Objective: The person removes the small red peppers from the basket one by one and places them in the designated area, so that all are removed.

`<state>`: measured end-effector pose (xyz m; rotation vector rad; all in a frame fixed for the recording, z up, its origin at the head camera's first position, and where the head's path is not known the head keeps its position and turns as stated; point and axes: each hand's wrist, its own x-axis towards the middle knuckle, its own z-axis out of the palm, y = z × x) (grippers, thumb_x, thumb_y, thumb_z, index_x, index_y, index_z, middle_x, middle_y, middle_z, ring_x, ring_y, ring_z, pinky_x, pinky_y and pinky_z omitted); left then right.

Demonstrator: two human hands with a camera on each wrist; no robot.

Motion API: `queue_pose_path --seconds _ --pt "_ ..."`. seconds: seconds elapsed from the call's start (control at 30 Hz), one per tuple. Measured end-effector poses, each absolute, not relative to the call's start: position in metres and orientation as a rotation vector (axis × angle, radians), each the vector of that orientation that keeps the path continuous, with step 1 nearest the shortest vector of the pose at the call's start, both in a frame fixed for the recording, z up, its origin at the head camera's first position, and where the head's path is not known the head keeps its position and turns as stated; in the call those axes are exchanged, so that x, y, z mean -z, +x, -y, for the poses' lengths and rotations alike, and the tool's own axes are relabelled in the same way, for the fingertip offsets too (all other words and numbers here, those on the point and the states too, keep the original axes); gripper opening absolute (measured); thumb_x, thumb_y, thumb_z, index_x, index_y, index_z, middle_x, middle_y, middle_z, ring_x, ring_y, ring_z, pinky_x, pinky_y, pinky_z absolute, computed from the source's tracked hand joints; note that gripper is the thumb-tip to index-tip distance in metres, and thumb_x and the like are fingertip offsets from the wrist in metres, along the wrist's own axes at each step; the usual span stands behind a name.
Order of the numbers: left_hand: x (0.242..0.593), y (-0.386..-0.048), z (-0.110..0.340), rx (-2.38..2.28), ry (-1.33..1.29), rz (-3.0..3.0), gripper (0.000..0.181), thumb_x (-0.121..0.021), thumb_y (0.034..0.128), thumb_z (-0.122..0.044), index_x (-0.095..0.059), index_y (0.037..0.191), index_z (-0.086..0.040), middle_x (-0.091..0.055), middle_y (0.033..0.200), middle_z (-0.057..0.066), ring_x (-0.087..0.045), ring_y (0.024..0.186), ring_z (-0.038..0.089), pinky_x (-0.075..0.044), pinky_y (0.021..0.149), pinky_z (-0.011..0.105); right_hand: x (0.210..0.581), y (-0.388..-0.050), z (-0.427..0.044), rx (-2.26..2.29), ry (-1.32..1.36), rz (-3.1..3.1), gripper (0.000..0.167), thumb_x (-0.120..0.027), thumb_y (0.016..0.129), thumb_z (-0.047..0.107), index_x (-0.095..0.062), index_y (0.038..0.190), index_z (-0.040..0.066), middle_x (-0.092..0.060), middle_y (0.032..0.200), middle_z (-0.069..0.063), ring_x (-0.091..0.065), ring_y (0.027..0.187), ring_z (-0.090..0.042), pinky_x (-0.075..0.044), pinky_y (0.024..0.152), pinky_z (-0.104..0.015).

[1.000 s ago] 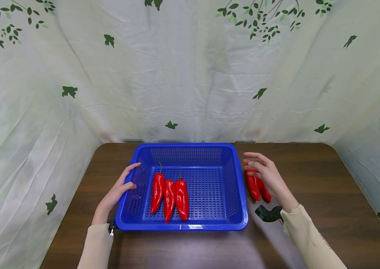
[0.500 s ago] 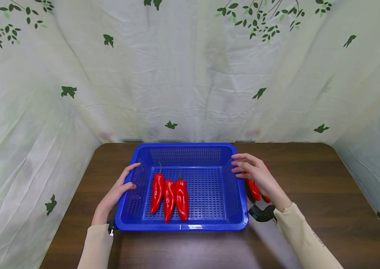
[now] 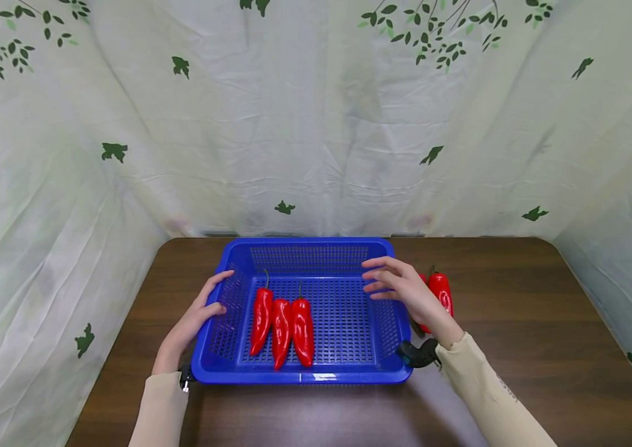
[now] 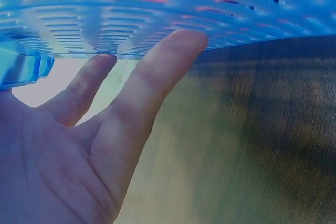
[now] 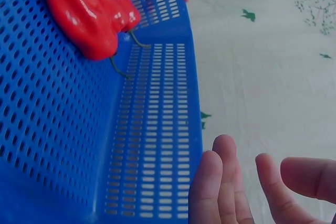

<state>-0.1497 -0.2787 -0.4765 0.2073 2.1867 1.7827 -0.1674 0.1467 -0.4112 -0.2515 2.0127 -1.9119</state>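
Three glossy red peppers lie side by side in a blue perforated plastic basket. At the basket's left rim rests my left hand, its visible finger and thumb straight; the left wrist view shows the thumb extended against the slotted blue wall. Over the right part of the basket hovers my right hand, fingers spread and nothing between them. Beyond it, on the table to the right of the basket, is another red pepper, with one more mostly hidden behind the right hand.
A brown wooden table carries the basket. Pale cloth with green leaf prints hangs behind and at both sides. Dark devices, such as the right wrist camera, are strapped to the wrists; the right one overlaps the basket's front right corner.
My right hand has moved left from above the peppers on the table to over the basket's right side, uncovering one of those peppers. The left hand and basket stay put.
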Motion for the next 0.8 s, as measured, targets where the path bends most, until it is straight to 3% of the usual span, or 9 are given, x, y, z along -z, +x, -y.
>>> queue_pose_path --seconds 0.3,0.5,0.8 --pt "0.475 -0.149 0.278 -1.791 0.221 -2.185 0.066 -0.045 0.09 -0.01 -0.022 0.15 -0.026 -0.01 0.152 0.02 -0.034 0.121 0.05 -0.05 0.083 0.051 0.414 -0.168 -0.126 1.919 -0.272 -1.983 0.033 -0.046 0.099 0.014 -0.052 0.127 -0.004 -0.062 0.113 -0.017 -0.064 0.096 -0.028 -0.052 0.084 -0.042" --pt "0.475 -0.149 0.278 -1.806 0.235 -2.17 0.065 -0.045 0.0903 -0.01 -0.022 0.15 -0.024 -0.009 0.152 0.02 -0.034 0.12 0.05 -0.05 0.082 0.051 0.418 -0.167 -0.112 1.91 -0.27 -1.974 0.032 -0.045 0.099 0.012 -0.053 0.127 -0.004 -0.062 0.113 -0.016 -0.063 0.098 -0.033 -0.052 0.083 -0.042" --pt "0.476 -0.149 0.279 -1.799 0.226 -2.169 0.066 -0.045 0.0905 -0.01 -0.022 0.15 -0.026 -0.009 0.152 0.02 -0.034 0.121 0.051 -0.05 0.082 0.051 0.427 -0.169 -0.096 1.879 -0.259 -1.983 0.033 -0.047 0.098 0.011 -0.054 0.126 -0.005 -0.064 0.109 -0.015 -0.065 0.093 -0.029 -0.049 0.085 -0.051"
